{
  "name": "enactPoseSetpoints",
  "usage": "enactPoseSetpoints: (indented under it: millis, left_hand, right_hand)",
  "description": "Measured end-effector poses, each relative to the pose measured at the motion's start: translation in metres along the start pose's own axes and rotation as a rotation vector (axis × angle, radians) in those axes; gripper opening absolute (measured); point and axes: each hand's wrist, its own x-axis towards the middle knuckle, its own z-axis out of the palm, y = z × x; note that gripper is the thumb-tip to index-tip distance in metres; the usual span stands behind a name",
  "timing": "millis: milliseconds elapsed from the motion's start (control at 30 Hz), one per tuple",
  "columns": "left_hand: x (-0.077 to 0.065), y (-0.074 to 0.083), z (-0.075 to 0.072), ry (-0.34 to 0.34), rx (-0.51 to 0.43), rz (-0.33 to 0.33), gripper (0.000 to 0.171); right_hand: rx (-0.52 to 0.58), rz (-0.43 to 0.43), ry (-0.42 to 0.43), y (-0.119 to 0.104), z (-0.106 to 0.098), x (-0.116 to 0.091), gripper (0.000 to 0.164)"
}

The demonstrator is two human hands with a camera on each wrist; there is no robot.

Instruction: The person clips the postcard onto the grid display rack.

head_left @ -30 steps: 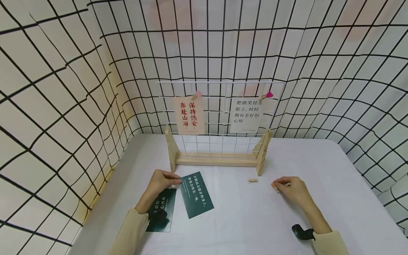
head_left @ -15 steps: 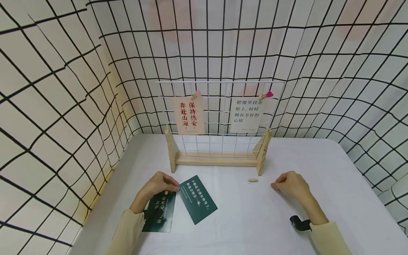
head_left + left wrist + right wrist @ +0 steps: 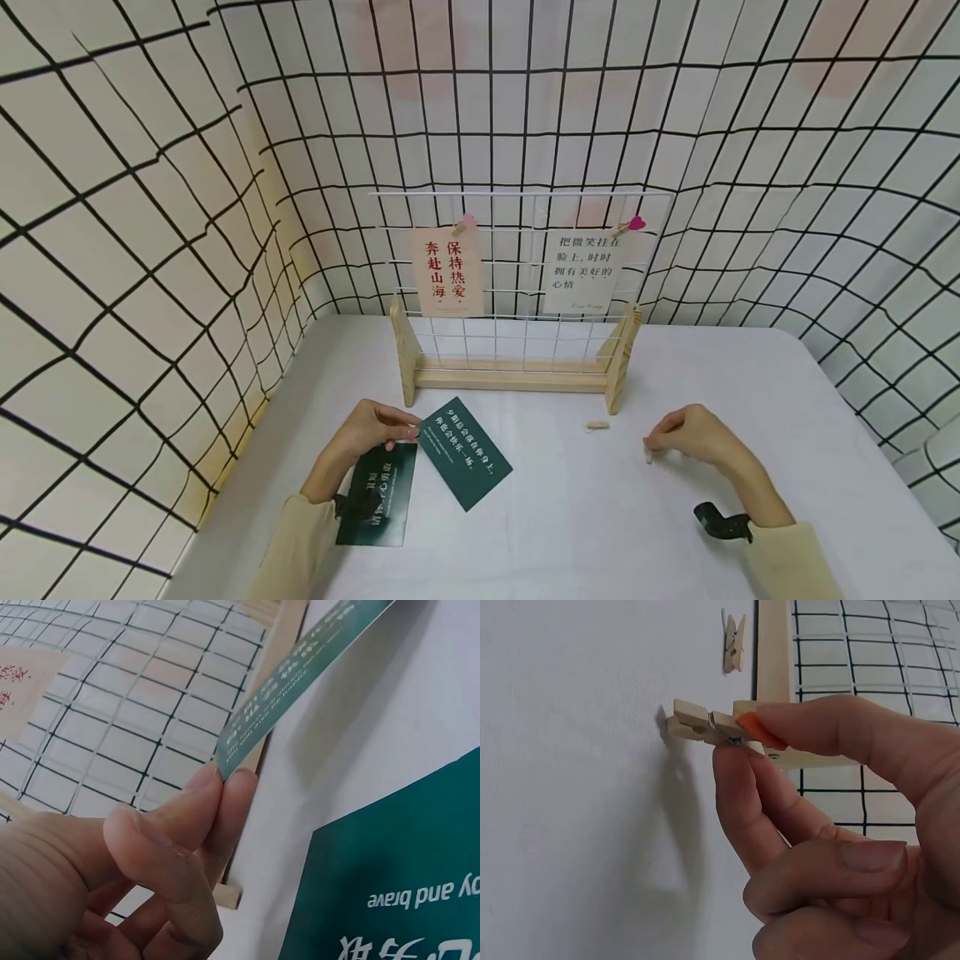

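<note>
Hovering over a dark green card (image 3: 392, 515) that lies flat on the white table (image 3: 555, 533), my left hand (image 3: 369, 429) pinches a second green card (image 3: 467, 457) by its corner between thumb and finger, so that it sticks out tilted to the right of my fingertips. Beyond them, further right, a wire rack (image 3: 510, 382) bears a peach card (image 3: 450, 287) and then a white card (image 3: 579, 292), while nearer my right hand (image 3: 693, 433), just left of its fingers, lies a loose clothespin (image 3: 597, 426), and those fingers pinch an orange-ended clothespin (image 3: 694, 720) above the tabletop
</note>
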Motion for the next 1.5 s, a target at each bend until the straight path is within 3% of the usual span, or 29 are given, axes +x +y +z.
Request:
enactPoseSetpoints:
  millis: [200,367,733,1200,1500]
  left_hand:
    - [-0.001,-0.002,0.000,0.017,-0.028,0.000,0.025]
    - [-0.002,-0.002,0.000,0.086,-0.062,0.015,0.024]
    - [0.001,0.002,-0.002,0.223,-0.167,0.018,0.026]
    - [0.013,0.006,0.000,0.355,-0.285,0.007,0.028]
    - [0.025,0.009,0.009,0.401,-0.431,-0.019,0.030]
  right_hand:
    - [0.043,0.022,-0.053,0.008,-0.003,0.001,0.027]
    - [0.087,0.015,-0.065,0.017,-0.001,0.003,0.028]
    - [0.129,-0.191,-0.027,0.005,0.005,0.014,0.025]
    - [0.351,-0.375,-0.022,-0.058,0.019,0.029,0.022]
    - [0.445,-0.519,0.045,-0.126,0.036,0.044,0.017]
